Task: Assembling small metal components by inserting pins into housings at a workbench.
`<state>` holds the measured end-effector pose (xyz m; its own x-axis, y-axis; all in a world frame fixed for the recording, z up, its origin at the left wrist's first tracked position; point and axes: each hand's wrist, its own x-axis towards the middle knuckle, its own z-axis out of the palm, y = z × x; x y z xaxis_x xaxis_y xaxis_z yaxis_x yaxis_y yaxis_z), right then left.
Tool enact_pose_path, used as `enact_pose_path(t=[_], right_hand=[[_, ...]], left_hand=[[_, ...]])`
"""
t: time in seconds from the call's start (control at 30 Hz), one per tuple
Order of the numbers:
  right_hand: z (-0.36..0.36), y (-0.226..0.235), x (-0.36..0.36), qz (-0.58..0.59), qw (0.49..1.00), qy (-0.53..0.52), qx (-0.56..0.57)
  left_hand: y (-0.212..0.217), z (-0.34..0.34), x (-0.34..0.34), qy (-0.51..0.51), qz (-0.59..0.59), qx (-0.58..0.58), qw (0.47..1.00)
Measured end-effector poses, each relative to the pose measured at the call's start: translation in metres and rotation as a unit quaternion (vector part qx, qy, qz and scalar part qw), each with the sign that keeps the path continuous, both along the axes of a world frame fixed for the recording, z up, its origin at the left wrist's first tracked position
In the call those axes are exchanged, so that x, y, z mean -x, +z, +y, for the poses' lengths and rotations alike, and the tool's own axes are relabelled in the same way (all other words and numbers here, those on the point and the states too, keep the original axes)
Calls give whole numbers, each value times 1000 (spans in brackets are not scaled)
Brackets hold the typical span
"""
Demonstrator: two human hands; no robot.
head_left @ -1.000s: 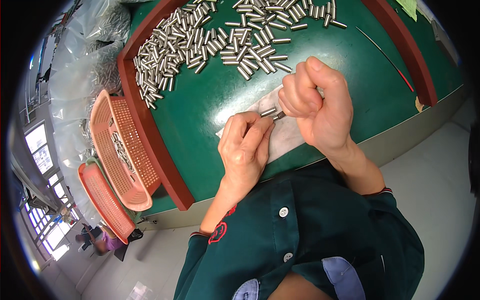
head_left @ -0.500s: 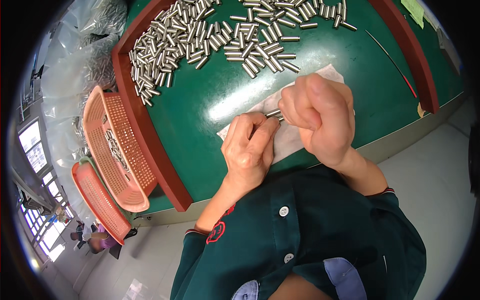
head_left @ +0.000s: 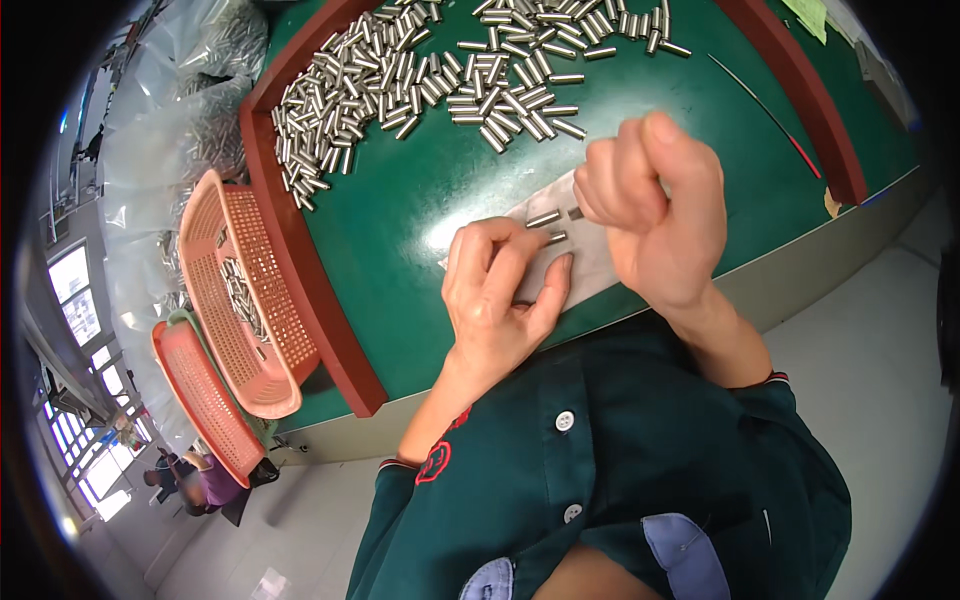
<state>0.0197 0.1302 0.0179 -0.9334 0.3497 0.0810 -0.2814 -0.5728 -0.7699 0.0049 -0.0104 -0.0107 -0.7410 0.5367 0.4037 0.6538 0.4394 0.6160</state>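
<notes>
Green tabletop (head_left: 400,215): runs under and all around the pale cloth (head_left: 595,258). Clear plastic bags (head_left: 140,200), with small metal parts inside: far left of cloth. Red-brown left rail (head_left: 325,325) stands left of cloth, right rail (head_left: 820,110) to its right. Two pink baskets left of cloth, past the left rail: larger basket (head_left: 282,320) has some metal pieces in it; smaller basket (head_left: 205,400) tilts just beside it, nearer the person.

Dense heap of steel pins (head_left: 335,105): beyond cloth, to the left. Looser group of pins (head_left: 515,95): straight beyond cloth.

Right hand (head_left: 660,210): over right part of cloth, slightly blurred, clenched in a fist, thumb side up. Left hand (head_left: 500,290): on left part of cloth, partly open, thumb spread away, index and other fingertips down at two short pins.

Thin rod (head_left: 766,111), red at one end: right of cloth, near right rail. First pin (head_left: 543,219) and second pin (head_left: 557,238): on cloth, side by side, at left fingertips. Dark piece (head_left: 575,213): above cloth, juts from right fist; remainder hidden.
</notes>
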Motion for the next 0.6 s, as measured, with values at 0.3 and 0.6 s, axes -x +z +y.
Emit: enact_pose_path(t=[0.3,0.6], right_hand=[[3,-15,7,-29,994,-13,103],[4,-15,10,-33,991,4,131]], left_hand=[[-7,4,3,-5,17,23,1000],[-6,4,4,-4,13,22,1000]])
